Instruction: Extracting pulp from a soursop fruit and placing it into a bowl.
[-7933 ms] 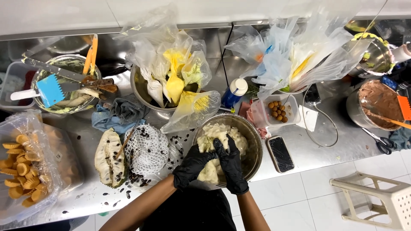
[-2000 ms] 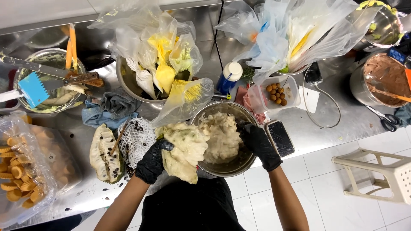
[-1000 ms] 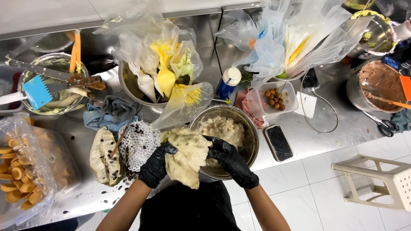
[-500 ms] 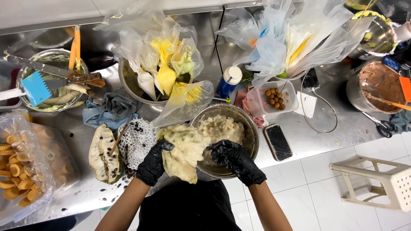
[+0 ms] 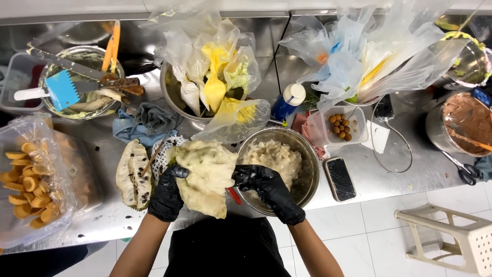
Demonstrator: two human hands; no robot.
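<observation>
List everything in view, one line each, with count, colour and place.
Fruit shell: one, pale cream, held between both hands at the counter's front edge.
Pulp bowl: one, steel, white pulp inside, right of the shell.
Split fruit: one, pale with dark seeds, left of the hands.
Bag bowl: one, steel, holding clear bags with yellow, behind the shell.
Phone: one, black, right of the pulp bowl.
Bottle: one, blue with white cap, behind the pulp bowl.
Cups: many, orange, in a clear bag far left.
Brush: one, blue, on the far-left bowl.
Stool: one, white, on the floor at right.
Left hand: black glove, gripping the shell.
Right hand: black glove, on the shell's right edge.
</observation>
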